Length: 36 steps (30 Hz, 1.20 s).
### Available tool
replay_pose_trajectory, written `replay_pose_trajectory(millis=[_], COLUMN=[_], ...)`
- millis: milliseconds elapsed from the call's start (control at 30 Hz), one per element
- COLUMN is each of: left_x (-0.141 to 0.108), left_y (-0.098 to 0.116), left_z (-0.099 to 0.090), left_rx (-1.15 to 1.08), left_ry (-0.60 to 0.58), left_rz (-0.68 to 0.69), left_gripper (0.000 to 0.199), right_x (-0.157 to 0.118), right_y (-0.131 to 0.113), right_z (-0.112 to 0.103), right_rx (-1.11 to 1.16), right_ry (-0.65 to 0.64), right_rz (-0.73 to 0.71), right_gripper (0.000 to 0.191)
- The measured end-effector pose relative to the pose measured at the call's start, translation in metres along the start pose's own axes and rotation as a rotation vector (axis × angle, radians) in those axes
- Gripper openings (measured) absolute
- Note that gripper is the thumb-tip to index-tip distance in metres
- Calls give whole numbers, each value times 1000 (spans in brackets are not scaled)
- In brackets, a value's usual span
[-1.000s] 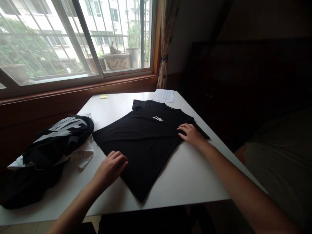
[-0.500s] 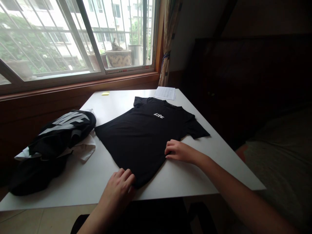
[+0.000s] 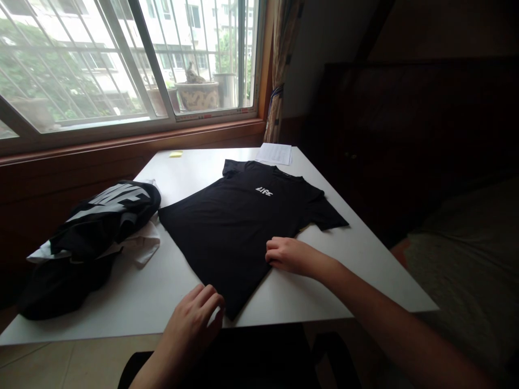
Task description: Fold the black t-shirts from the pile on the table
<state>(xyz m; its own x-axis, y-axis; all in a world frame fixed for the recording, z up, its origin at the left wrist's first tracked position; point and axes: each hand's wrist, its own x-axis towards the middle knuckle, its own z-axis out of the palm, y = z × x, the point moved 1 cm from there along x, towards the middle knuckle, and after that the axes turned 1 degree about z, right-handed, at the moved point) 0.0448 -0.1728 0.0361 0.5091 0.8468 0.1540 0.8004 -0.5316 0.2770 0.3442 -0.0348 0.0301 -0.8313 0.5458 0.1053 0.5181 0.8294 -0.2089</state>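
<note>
A black T-shirt with white lettering on its chest lies spread flat, its neck toward the far end and its hem toward the near left. My left hand is at the near hem corner, fingers curled down over the fabric edge; its fingertips are partly hidden. Along the shirt's right side edge, my right hand has its fingers bent and closed on the cloth. Both sleeves lie spread out, the right one reaching toward the table's right edge.
A heap of black and white clothes lies on the left of the white table. Papers and a yellow note are at the far end. A dark chair stands below the near edge, and someone's clothed leg is at right.
My right hand has slid slightly left and nearer along the side edge. My left hand has shifted slightly down, and the near hem corner, rounded before, now lies flatter and more pointed.
</note>
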Motion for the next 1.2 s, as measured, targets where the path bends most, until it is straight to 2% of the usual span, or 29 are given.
replay_pose_trajectory(millis=[100,333,600,700,933,1033,1200], left_x=[3,9,12,12,11,11,10], left_y=[3,15,28,29,25,21,15], left_z=[3,15,9,7,-2,-5,-12], left_rx=[-33,16,96,135,92,37,-25], left_ry=[41,-14,-83,-33,259,286,273], left_rz=[-52,-119,-155,-137,-2,64,141], left_gripper=[4,6,16,19,15,18,26], right_x=[1,4,-2,-4,-6,-2,10], right_y=[-6,-14,-11,-13,-20,-28,-41], right_z=[-4,-6,-13,-16,-16,-15,-6], right_rx=[-63,-197,-232,-250,-189,-81,30], right_ry=[-24,-27,71,80,110,102,98], right_rz=[10,-13,-49,-69,-48,-44,-123], right_gripper=[10,11,12,11,6,7,24])
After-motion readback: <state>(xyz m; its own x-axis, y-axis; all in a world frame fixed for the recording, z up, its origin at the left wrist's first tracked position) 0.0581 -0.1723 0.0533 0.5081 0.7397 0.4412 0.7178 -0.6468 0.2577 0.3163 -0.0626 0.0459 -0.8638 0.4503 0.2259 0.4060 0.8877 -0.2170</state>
